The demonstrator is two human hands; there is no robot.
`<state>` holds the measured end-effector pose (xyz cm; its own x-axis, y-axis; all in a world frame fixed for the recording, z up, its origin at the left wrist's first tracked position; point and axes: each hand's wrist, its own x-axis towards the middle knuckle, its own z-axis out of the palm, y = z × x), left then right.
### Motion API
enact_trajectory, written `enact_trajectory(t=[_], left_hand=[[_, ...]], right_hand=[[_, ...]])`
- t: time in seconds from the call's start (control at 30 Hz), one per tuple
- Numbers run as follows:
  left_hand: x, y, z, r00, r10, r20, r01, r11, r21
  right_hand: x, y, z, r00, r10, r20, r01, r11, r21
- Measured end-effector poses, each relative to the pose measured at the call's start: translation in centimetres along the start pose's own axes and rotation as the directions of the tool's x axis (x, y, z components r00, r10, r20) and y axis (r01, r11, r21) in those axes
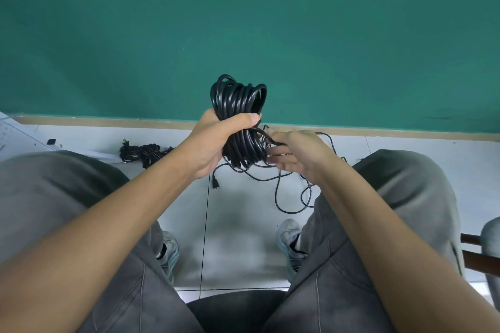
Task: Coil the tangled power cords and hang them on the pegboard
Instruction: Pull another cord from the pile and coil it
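Observation:
My left hand [216,138] grips a thick coil of black power cord [238,100] around its middle, held upright in front of me. My right hand [297,154] is beside the coil's lower half and pinches the loose strand of the same cord [266,134] where it leaves the coil. A thinner black cord [286,197] trails in loops on the floor below my hands, with a plug end [215,184] lying on a tile. No pegboard is in view.
A second bundle of black cords [146,153] lies on the white tiled floor [238,224] to the left, near the green wall [243,21]. My knees and shoes frame the floor. A dark chair frame [473,249] shows at the right edge.

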<state>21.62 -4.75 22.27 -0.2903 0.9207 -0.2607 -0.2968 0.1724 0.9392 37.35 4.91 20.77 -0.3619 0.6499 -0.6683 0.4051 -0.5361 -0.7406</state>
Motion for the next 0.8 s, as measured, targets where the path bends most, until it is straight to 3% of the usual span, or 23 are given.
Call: enact_trajectory(t=[0.13,0.23,0.37,0.57,0.73,0.8], left_hand=[[0.0,-1.0,0.5,1.000,0.000,0.019,-0.002,0.994,0.109],[0.2,-1.9,1.0,1.000,-0.009,-0.026,0.011,0.996,0.084],[0.5,-2.1,1.3,0.991,-0.043,-0.128,0.043,0.999,-0.002],[0.9,-1.3,0.6,0.973,-0.156,-0.172,0.124,0.975,-0.185],[0.4,-0.2,0.4,0.977,-0.188,-0.098,0.155,0.948,-0.279],[0.1,-0.2,0.5,0.976,-0.199,-0.085,0.168,0.945,-0.282]], right_hand=[[0.9,0.0,1.1,0.991,-0.062,-0.123,0.083,0.981,0.174],[1.9,0.3,1.8,0.958,-0.128,-0.255,0.188,0.955,0.227],[2.2,0.2,1.7,0.891,-0.295,-0.344,0.364,0.918,0.156],[0.1,-0.5,2.0,0.698,-0.643,-0.314,0.647,0.755,-0.107],[-0.5,-0.8,2.1,0.653,-0.707,-0.272,0.723,0.689,-0.053],[-0.2,0.0,2.6,0.630,-0.726,-0.274,0.728,0.676,-0.114]])
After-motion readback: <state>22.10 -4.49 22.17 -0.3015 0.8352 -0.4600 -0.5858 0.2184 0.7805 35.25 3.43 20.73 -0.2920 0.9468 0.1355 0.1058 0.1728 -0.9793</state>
